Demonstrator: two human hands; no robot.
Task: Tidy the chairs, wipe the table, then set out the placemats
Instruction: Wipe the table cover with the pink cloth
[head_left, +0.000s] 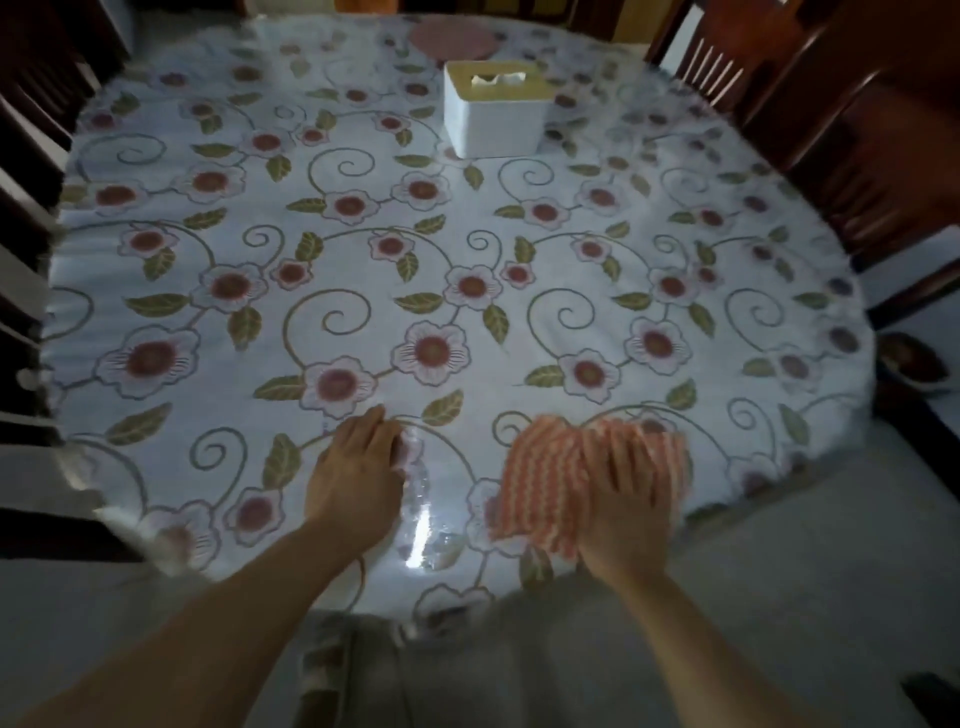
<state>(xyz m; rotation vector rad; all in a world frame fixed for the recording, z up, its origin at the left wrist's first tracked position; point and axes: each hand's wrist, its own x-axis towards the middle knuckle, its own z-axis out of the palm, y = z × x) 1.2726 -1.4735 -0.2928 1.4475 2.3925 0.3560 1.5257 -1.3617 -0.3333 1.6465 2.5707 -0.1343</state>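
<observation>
Nearest the camera, two bare forearms reach up from the bottom edge onto the near rim of a round tabletop (363, 249). It is covered in a glossy, plastic-looking sheet printed with red-centred flowers, green leaves and curling stems, and glare shines off it between the hands.

On the left, dark wooden chairs (31, 130) stand close against the table's edge. The left hand (358, 467) lies palm down on the sheet near the front rim, fingers loosely bent with their tips on the surface; I cannot tell whether it holds anything.

Right of it, apart from it across the glare, the right hand (631, 499) presses flat on a cloth (556, 478), fingers spread and straight. The cloth is knitted or ribbed in orange and white stripes, crumpled, motion-blurred, and lies at the near right of the tabletop, just inside the rim.

Farther back, right of centre, stands a white rectangular tissue box (496, 117) with a tan lid, tissue poking from its slot. Behind it, at the far edge, lies a flat round pinkish mat (452, 36). At the far right, another dark red-brown wooden chair (841, 114) with a slatted back stands beside the table
</observation>
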